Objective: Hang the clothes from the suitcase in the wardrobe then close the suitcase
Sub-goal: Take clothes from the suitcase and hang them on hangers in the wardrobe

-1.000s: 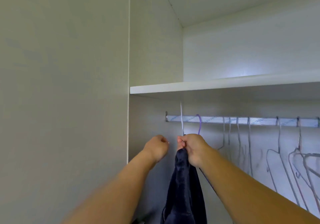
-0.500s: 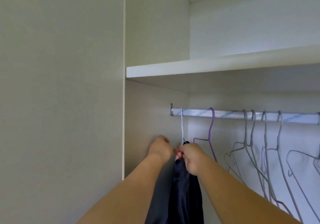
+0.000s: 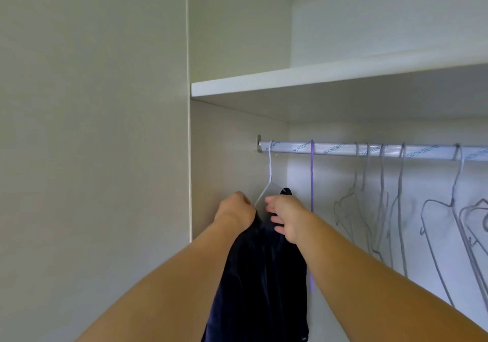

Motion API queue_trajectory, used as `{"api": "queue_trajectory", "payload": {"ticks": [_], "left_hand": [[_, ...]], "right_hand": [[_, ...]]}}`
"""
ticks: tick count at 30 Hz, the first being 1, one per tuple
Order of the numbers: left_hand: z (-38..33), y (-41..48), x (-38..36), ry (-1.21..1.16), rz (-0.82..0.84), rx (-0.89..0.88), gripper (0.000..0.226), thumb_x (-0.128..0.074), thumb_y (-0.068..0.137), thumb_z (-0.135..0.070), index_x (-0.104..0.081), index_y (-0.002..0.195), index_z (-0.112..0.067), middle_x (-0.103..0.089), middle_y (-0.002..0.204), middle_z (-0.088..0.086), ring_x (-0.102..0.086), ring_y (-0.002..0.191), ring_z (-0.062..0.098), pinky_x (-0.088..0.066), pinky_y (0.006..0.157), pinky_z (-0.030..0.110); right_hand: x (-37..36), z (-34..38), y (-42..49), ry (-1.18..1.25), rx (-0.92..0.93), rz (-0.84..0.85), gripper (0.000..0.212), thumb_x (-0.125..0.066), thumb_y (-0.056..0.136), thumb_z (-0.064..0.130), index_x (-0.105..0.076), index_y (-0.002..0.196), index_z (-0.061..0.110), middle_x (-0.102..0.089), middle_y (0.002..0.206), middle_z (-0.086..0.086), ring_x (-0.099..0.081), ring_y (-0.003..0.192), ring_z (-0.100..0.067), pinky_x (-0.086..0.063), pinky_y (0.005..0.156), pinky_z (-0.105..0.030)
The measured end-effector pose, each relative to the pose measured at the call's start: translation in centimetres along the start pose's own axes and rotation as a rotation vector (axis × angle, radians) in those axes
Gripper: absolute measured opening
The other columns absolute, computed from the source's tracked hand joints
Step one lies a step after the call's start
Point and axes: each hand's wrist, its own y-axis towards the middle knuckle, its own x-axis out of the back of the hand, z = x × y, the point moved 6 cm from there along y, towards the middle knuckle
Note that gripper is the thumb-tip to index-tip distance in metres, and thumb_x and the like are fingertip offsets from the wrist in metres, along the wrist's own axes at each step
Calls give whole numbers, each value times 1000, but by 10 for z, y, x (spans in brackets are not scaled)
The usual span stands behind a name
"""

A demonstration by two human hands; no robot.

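HOME STORAGE: The inside of a fitted clothes wardrobe, the sort of furniture built into a home. Its pale laminate back panel rises behind a white shelf, which spans the compartment above a metal hanging rail (blue lettering runs along it, too blurred to read with confidence). A white hanger hooks over the rail's left end beside the bracket. A purple hanger hangs just beside it, and bare grey wire hangers line the rail to the right. A navy garment drapes from the white hanger. A tall plain panel in the same pale finish flanks the opening on the left.
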Motion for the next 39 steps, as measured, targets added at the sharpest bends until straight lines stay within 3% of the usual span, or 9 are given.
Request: {"api": "queue_trajectory", "payload": {"ticks": [4,9,15,18,21,23,27,32,39], "left_hand": [[-7,-41,12,89,-74,-43,26,-43,96,-16,-55,117,-8,-58,118,13,-57,104,30,-50,90,34],[-5,-105,17,97,-145,-75,25,-39,96,-16,-58,112,-12,-60,106,10,-51,83,23,-43,72,28],[32,-203,17,-18,-115,63,24,-43,92,-12,-62,107,-11,-66,106,12,-61,93,26,-49,79,30],[55,-246,24,-49,-118,121,20,-45,92,-10,-62,102,-10,-66,100,13,-59,85,24,-48,71,28],[83,-290,39,-89,-143,200,13,-46,91,-10,-58,88,-15,-63,90,10,-59,72,21,-44,57,23],[104,-321,50,-94,-163,265,16,-47,90,-10,-55,80,-18,-63,84,7,-59,65,17,-44,55,21],[156,-382,79,-96,-201,399,20,-48,90,-10,-54,75,-21,-60,74,-2,-57,60,8,-44,55,19],[212,-443,122,-68,-289,531,9,-51,92,-14,-58,88,-18,-65,85,1,-60,66,8,-50,64,22],[284,-519,179,-42,-453,727,18,-50,91,-15,-55,76,-24,-63,74,-3,-62,73,15,-48,66,25]], "right_hand": [[12,-11,-37,-25,-10,36,36,-43,97,10,-49,132,4,-51,135,-14,-48,125,-28,-41,100,-36],[26,-34,-91,-50,36,110,40,-49,93,6,-46,132,-2,-47,139,-23,-45,129,-37,-40,103,-45],[18,-89,-176,-12,-103,210,32,-49,95,9,-52,127,3,-57,129,-12,-51,123,-30,-42,93,-35],[7,-115,-212,-41,-142,249,30,-48,95,8,-56,122,0,-59,128,-15,-52,124,-33,-43,101,-38],[-13,-141,-245,-103,-170,315,27,-49,95,12,-58,119,3,-65,107,-10,-62,94,-26,-48,84,-34],[-30,-159,-265,-143,-191,372,23,-48,95,12,-59,113,4,-61,97,-6,-56,78,-19,-45,79,-33],[-78,-196,-314,-245,-242,554,14,-45,95,14,-58,100,10,-63,82,-3,-58,75,-19,-43,75,-32],[-135,-226,-368,-360,-250,729,16,-47,93,14,-58,83,12,-63,80,-2,-59,71,-17,-42,62,-27],[-216,-271,-445,-456,-308,968,20,-44,94,15,-61,85,12,-65,80,-2,-59,70,-17,-44,62,-27]]}}
